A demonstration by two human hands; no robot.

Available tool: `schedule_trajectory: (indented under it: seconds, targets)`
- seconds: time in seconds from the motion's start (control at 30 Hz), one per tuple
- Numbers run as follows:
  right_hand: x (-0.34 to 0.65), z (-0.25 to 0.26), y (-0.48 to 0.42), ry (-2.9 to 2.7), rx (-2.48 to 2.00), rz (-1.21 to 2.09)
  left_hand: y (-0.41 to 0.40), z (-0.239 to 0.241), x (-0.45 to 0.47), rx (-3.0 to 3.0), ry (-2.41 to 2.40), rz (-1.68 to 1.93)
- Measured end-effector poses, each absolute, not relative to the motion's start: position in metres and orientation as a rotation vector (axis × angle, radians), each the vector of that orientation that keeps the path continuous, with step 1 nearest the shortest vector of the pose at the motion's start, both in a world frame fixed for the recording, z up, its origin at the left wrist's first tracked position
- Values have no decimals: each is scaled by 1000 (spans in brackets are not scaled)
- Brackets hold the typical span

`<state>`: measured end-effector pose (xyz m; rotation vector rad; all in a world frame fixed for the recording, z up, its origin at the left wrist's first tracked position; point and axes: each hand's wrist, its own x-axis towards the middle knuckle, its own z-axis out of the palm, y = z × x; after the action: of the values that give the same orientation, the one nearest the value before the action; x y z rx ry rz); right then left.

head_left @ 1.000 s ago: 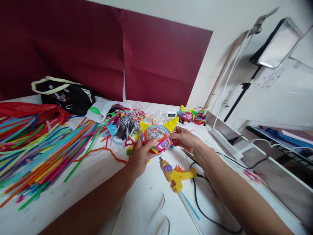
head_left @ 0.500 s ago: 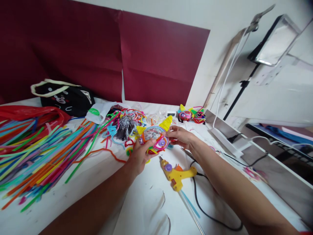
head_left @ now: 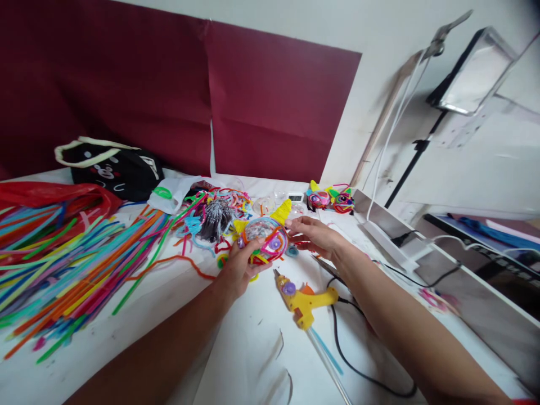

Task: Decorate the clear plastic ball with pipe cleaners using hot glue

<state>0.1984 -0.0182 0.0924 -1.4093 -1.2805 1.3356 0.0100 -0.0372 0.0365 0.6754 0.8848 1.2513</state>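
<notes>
My left hand (head_left: 242, 264) is closed on a colourful pipe-cleaner animal head (head_left: 264, 239) with yellow pointed ears, purple eyes and rings of pink and orange. Its thumb lies across the front and the fingers go behind. My right hand (head_left: 314, 235) is beside the head's right side, fingers apart and pointing at it; whether a fingertip touches the ear or the rim I cannot tell. Below, on white paper, lies a yellow glue gun (head_left: 307, 301) with a purple coil on it and a clear glue stick in its back. Scissors (head_left: 327, 265) lie partly under my right forearm.
Many loose pipe cleaners (head_left: 84, 264) spread over the left side. A black bag (head_left: 113, 169) stands behind them. Two finished-looking pipe-cleaner heads (head_left: 331, 199) sit at the back right. The glue gun's black cord (head_left: 341, 349) loops to the right, near a grey tray wall (head_left: 464, 292).
The pipe-cleaner head has shifted slightly left in my left hand. My right hand's fingers have spread a little and sit apart from its edge more than before.
</notes>
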Motion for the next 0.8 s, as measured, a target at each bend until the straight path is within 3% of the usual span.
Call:
schedule_trajectory:
  seconds: [0.2,0.33,0.5,0.8]
  targets:
    - [231,91,-69,-1508,-1386,958,-35,39,7,618,874,1289]
    - [255,71,-121,-1948,-1535,780,-29,41,5,586,871,1300]
    - [259,43,-173,-2120,-1671,511,-26,45,5,577,873,1329]
    - [244,30,-208,-2198,-1651,427,-26,46,4,556,865,1336]
